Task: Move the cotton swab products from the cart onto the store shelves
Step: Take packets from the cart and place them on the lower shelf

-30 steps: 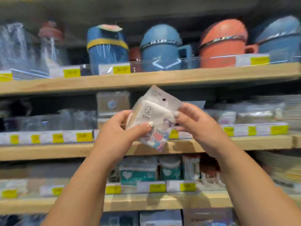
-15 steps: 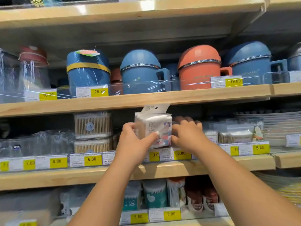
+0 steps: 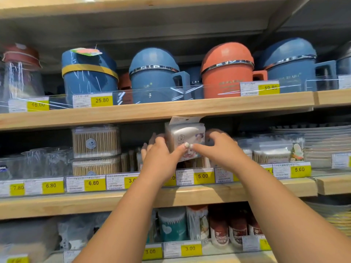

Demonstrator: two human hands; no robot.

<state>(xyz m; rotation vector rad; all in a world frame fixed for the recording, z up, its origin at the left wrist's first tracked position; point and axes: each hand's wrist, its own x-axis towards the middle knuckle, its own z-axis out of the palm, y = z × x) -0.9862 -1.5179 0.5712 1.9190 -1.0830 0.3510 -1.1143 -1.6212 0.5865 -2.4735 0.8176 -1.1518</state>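
**Item: cotton swab pack, being shelved, middle shelf**

Location: the cotton swab pack (image 3: 185,141) is held upright in the middle shelf (image 3: 209,194) bay, above the 5.00 price label (image 3: 202,176). Its header tab is just under the upper shelf board (image 3: 171,109). Whether its base rests on the stock below cannot be told.

Hold: left hand (image 3: 161,158) and right hand (image 3: 218,149) flank the pack, probably to keep it square and face-out.

Fingers: both thumbs press the front and their tips nearly meet. The right fingers (image 3: 212,132) curl round the far side. Both hands grip the pack.

Neighbours: stacked swab boxes (image 3: 96,142) to the left.
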